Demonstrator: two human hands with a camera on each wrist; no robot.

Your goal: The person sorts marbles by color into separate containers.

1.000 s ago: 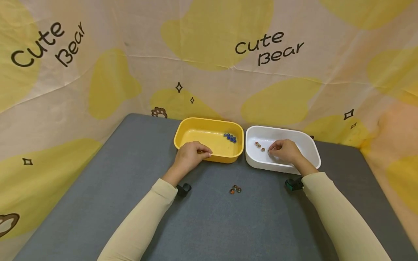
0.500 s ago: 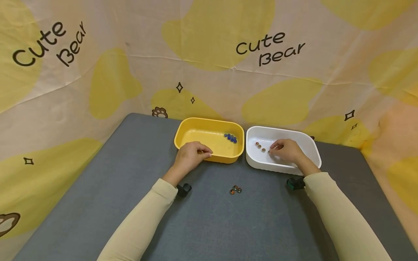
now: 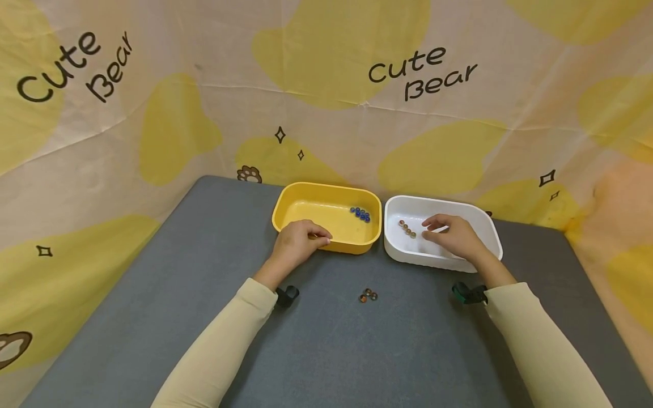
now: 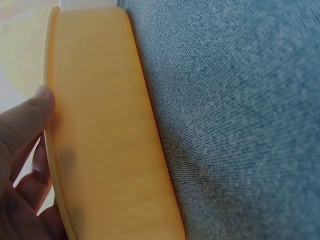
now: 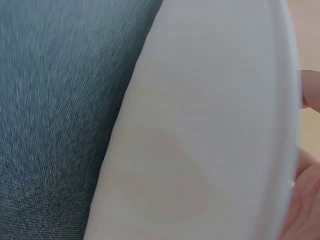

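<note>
My left hand [image 3: 298, 245] pinches the near rim of a yellow plastic bin [image 3: 306, 192]. In the left wrist view the thumb [image 4: 45, 100] lies over the rim, with the other fingers behind the wall. Blue marbles [image 3: 361, 214] sit together at the right end inside this bin. Over the white plastic bin [image 3: 423, 259], my right hand [image 3: 453, 235] holds its thumb and fingers apart, with nothing between them. Several brownish marbles [image 3: 406, 228] form a slanting row on the white floor, just left of those fingertips. The white wall hides most of that hand in the right wrist view.
Three brownish marbles [image 3: 368, 295] lie grouped on the grey tabletop [image 3: 336, 351], in front of the two bins. A patterned cloth [image 3: 326, 85] hangs behind and beside the table. The bins stand side by side near the back edge.
The right hand's thumb and fingers have spread apart, and the hand has drawn slightly right. The marble at its fingertips now sits against the row. The left hand keeps its hold on the rim.
</note>
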